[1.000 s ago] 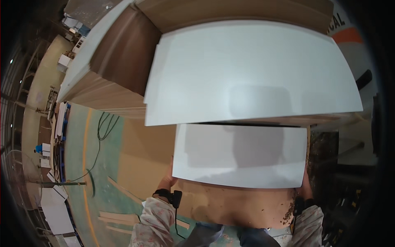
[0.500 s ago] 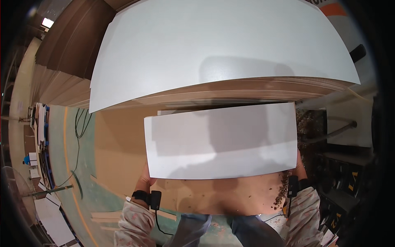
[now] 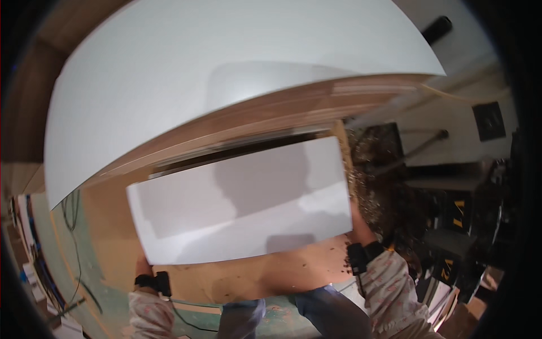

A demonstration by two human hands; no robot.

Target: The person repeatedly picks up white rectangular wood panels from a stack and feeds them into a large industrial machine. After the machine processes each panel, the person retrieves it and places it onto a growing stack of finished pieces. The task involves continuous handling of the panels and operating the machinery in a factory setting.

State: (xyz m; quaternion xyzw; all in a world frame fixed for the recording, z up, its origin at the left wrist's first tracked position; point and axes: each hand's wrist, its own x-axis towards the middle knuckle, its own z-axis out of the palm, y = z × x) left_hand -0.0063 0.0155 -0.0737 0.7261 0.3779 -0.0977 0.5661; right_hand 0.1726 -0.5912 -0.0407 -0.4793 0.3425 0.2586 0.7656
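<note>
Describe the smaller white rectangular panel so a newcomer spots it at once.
Find the huge white panel spreading across the top of the view. Just below it in the picture is the smaller white rectangular panel, slanting up toward the right. Unlike the huge one, it has the bare left hand and bare right hand at its opposite short ends.

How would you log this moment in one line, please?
left hand: at white board, left end; right hand: at its right end; grip: hidden; larger white panel: beyond

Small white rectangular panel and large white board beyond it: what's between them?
In the head view, brown stacked board edges and a narrow dark gap separate the panel from the board.
</note>
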